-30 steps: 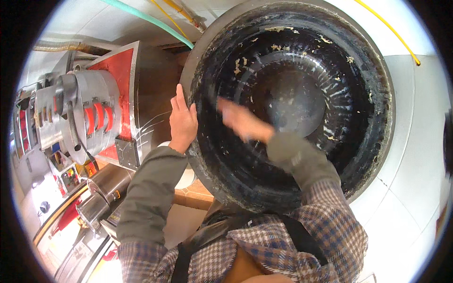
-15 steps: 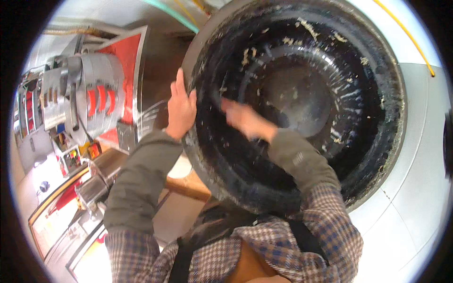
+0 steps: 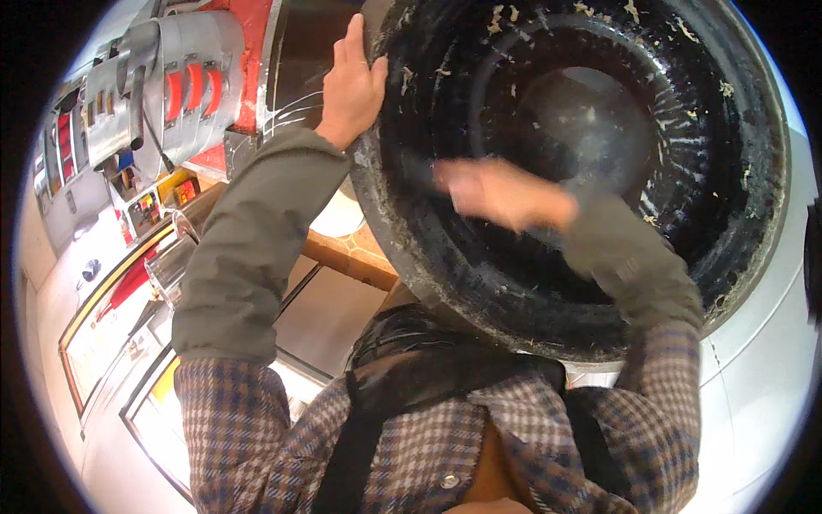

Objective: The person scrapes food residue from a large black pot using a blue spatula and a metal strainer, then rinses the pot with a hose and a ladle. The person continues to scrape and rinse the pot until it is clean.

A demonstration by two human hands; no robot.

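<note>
A large round black tub (image 3: 479, 295) with a rough, worn rim fills the upper right, its hollow side toward me. Pale flakes (image 3: 497, 19) cling to its inner wall, and the round bottom shines. My left hand (image 3: 351, 90) rests on the tub's left rim, fingers stretched out and thumb apart. Inside the tub, my right hand (image 3: 505, 193) is by the left part of the inner wall. Motion smears its fingers, so I cannot make out their shape, whether they touch the wall, or anything held in them.
At the left stands a silver metal machine (image 3: 205, 81) with red slots and a red panel. Below the tub's left side lies a wooden board (image 3: 351, 257) with a white round thing (image 3: 336, 214) beside it. Pale floor tiles (image 3: 753, 368) show at the lower right.
My view has shifted, so the tub sits higher and further right in the picture. My left hand stays on the rim. My right hand is still blurred inside the tub's left part.
</note>
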